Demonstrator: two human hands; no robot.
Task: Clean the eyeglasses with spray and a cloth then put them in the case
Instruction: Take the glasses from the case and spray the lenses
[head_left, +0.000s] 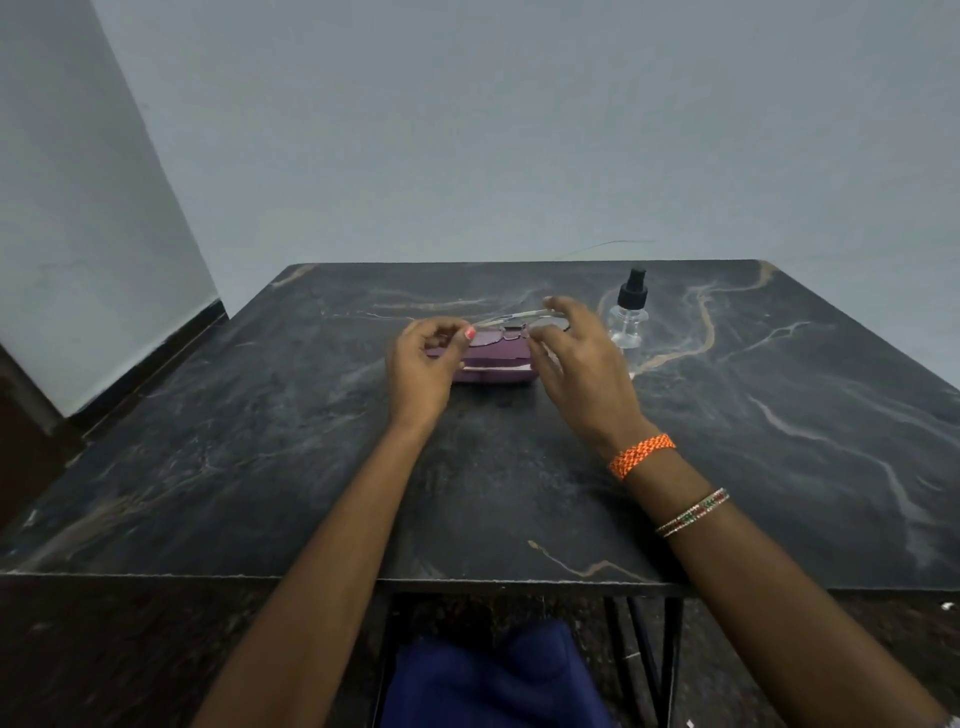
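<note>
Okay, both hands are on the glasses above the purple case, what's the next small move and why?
Probably lift the eyeglasses clear of the purple case and toward you. The left hand and right hand pinch the thin frame by its ends just above the case, and the spray bottle stands untouched to the right. No cloth is visible, so cleaning seems not yet begun.

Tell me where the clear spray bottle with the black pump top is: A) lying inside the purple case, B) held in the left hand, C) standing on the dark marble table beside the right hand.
C: the clear spray bottle stands upright on the dark marble table, just beyond the right hand.
</note>
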